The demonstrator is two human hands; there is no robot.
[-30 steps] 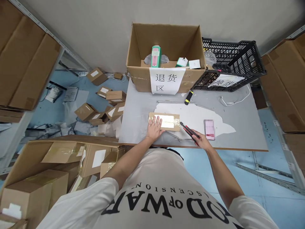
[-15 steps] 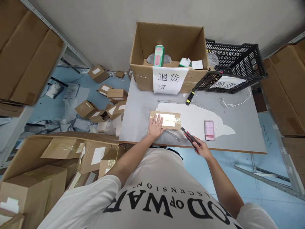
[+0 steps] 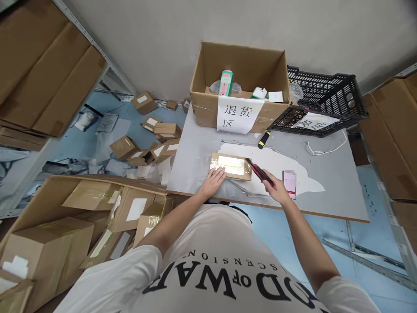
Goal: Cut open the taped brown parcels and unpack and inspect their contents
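Left hand (image 3: 213, 181) flat on near left edge of small taped parcel (image 3: 231, 166), lying on grey worktop (image 3: 329, 167). Right hand (image 3: 274, 188) closed around red-and-black utility knife (image 3: 258, 171), tip at parcel's right end. Phone (image 3: 289, 184) face up just right of right hand. Yellow-and-black cutter (image 3: 263, 140) farther back, near open carton (image 3: 241, 87) bearing paper sign. Black plastic crate (image 3: 325, 102) right of carton, tilted. White cable (image 3: 325, 148) in front of crate. Small brown boxes (image 3: 153, 139) scattered on floor at left.
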